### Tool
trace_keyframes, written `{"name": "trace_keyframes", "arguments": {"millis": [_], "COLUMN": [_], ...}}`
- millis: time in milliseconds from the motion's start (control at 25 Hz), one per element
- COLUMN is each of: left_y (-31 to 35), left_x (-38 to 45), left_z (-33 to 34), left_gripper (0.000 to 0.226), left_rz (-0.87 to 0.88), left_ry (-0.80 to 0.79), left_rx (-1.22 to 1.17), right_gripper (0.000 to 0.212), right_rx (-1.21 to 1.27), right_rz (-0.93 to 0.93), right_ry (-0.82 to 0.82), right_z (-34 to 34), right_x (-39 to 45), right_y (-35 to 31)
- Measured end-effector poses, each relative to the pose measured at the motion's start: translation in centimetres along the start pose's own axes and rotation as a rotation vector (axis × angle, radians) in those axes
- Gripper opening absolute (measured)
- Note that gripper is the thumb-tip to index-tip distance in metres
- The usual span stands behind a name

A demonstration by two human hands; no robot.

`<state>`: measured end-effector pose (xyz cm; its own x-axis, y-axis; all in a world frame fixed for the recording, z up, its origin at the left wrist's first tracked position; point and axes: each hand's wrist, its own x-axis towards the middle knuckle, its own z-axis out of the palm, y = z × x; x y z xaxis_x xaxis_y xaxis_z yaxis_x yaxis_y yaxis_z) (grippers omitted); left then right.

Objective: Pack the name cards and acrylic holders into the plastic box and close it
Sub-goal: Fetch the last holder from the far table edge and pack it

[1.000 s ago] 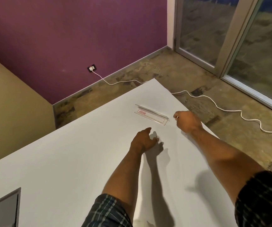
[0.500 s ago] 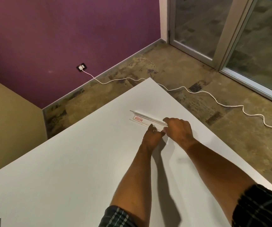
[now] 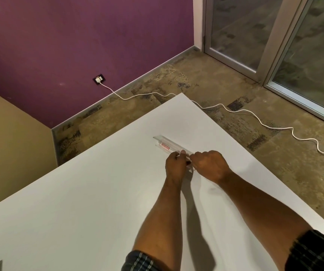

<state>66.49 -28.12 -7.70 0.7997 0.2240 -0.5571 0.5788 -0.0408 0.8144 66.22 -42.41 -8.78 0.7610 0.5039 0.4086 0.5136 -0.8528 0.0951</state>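
I can see both of my hands meeting at the near end of the acrylic holder [image 3: 171,146], which lies flat on the white worktop [image 3: 79,192] close to its far right edge. My left hand [image 3: 175,166] has its fingers [image 3: 181,153] curled over the holder's near end, pinching it as far as I can make out; my right hand [image 3: 210,165] is knuckles-up with its fingers tucked under and against the same end, so I read it as gripping too (the fingertips themselves are hidden beneath the hand). That whole near end of the holder is covered by the two hands, and the clear plastic is hard to separate from the pale worktop, so I cannot trace its full outline. Its long axis runs diagonally, from my fingers away to the upper left, with the free end pointing toward the purple wall [image 3: 79,45]. Inside it, just beyond my left fingers, sits a name card [image 3: 164,147] with a red label whose print is too small to read. Beyond the worktop a white cable [image 3: 255,118] snakes across the floor from a wall socket [image 3: 99,79]. My checked sleeves are cut off by the bottom of the view.
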Motion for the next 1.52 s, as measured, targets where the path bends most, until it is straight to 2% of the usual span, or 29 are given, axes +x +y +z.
{"name": "trace_keyframes", "arguments": {"millis": [160,280,360,440,520,600,720,840,1040,1240,1440,1520], "left_y": [-0.5,-0.8,-1.2,-1.5,-2.4,-3.2,-4.2,-4.9,-6.7,-8.2,-10.1,-11.0], "left_x": [-1.9,-5.2,-7.7,-9.7,-12.1,-14.2,-17.3,-20.6,-25.1,-28.8,-31.8,-32.9], "left_z": [-2.6,-5.2,-7.2,-9.0,-10.9,-12.4,-14.0,-15.1,-17.3,-20.3,-23.7,-25.5], "left_gripper": [0.016,0.024,0.03,0.035,0.04,0.042,0.031,0.014,0.024,0.027,0.04,0.057], "left_rz": [-0.092,-0.11,-0.107,-0.109,-0.125,-0.144,-0.191,-0.232,-0.17,-0.16,-0.093,-0.05], "left_ry": [0.082,0.075,0.06,0.048,0.038,0.022,-0.02,-0.117,-0.14,-0.19,-0.215,-0.165], "left_rx": [-0.128,-0.155,-0.122,-0.041,0.037,0.101,0.16,0.187,0.332,0.526,0.683,0.705], "right_gripper": [0.016,0.016,0.026,0.039,0.051,0.076,0.098,0.098,0.082,0.081,0.076,0.073], "right_rx": [-0.002,0.13,0.186,0.214,0.191,0.188,0.243,0.231,0.333,0.372,0.422,0.447], "right_rz": [-0.233,-0.369,-0.313,-0.18,-0.077,-0.055,-0.11,-0.167,-0.3,-0.43,-0.589,-0.632], "right_ry": [0.116,0.082,0.0,-0.048,-0.163,-0.311,-0.381,-0.429,-0.392,-0.537,-0.537,-0.532], "right_z": [-1.8,-4.1,-5.9,-7.4,-9.1,-10.3,-12.1,-13.7,-16.0,-18.0,-18.8,-19.0], "right_x": [-1.4,-2.7,-3.2,-3.4,-4.2,-5.2,-7.1,-8.7,-11.6,-12.9,-14.1,-14.4], "right_y": [-2.7,-4.4,-4.9,-5.2,-5.6,-5.7,-6.4,-7.9,-11.5,-14.9,-18.6,-20.2]}}
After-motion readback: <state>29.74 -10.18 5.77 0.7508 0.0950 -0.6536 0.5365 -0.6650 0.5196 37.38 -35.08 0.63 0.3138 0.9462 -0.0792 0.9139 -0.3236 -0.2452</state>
